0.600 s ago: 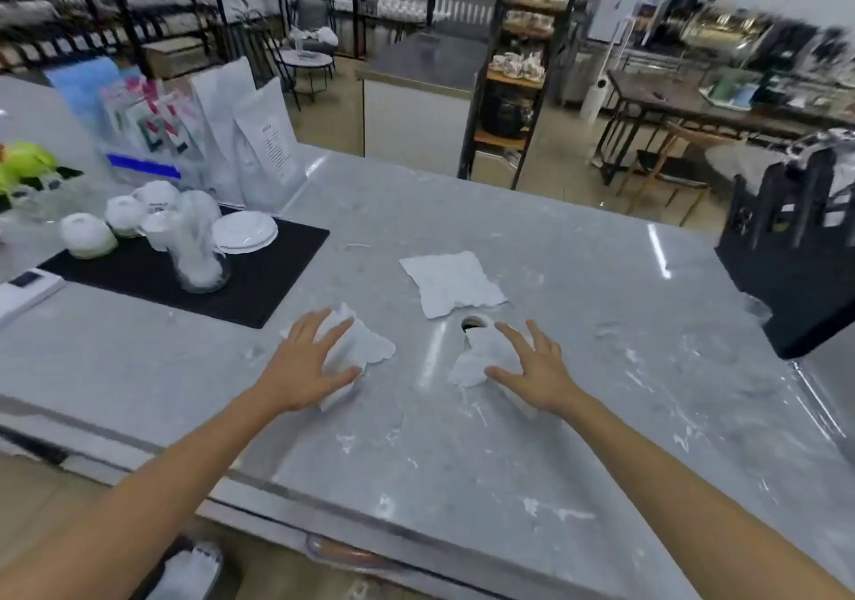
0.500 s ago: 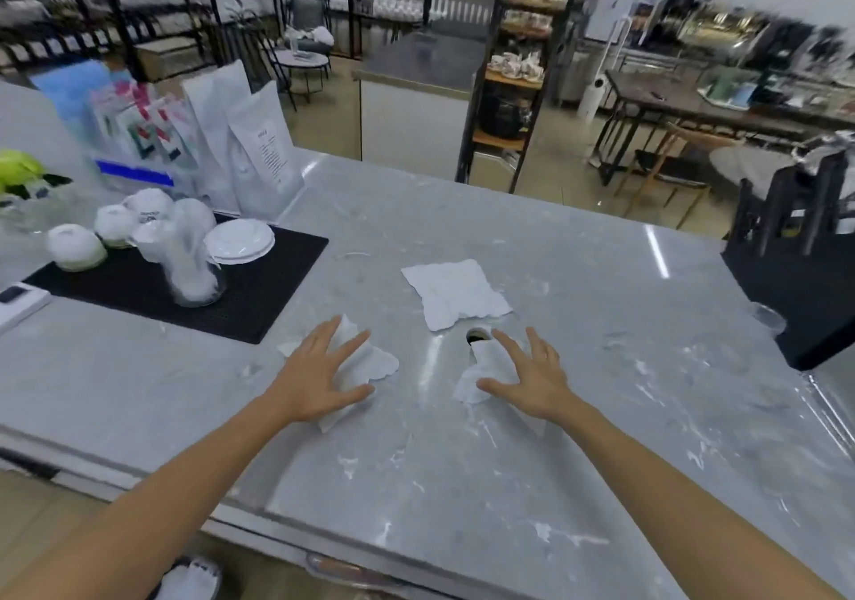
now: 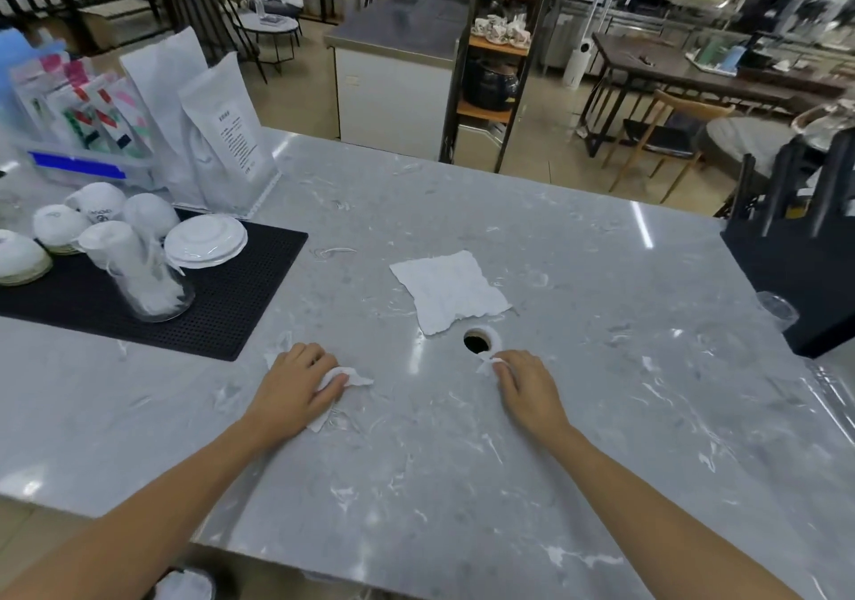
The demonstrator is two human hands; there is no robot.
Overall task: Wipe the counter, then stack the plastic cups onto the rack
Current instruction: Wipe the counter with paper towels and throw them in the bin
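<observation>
My left hand (image 3: 296,386) presses a crumpled white paper towel (image 3: 344,375) onto the grey marble counter (image 3: 462,484), fingers curled over it. My right hand (image 3: 527,389) is closed over a second bunched towel (image 3: 488,363), just in front of a round hole (image 3: 476,342) in the counter. A third towel (image 3: 451,289) lies flat beyond the hole. An upturned clear cup (image 3: 148,280) with wrapped white items inside stands on the black mat (image 3: 231,294) at the left. A black rack (image 3: 805,248) sits at the right edge, with a clear plastic cup (image 3: 777,308) beside it.
On the mat are upturned white cups (image 3: 99,204) and stacked saucers (image 3: 206,241). White bags (image 3: 217,132) and a bin of packets (image 3: 78,118) stand behind them. The counter's near edge runs under my forearms. Beyond the counter are shelves, tables and chairs.
Both hands have closed from flat, spread fingers to gathering their towels into bunches. The right towel no longer covers the hole's edge. The view has tilted slightly.
</observation>
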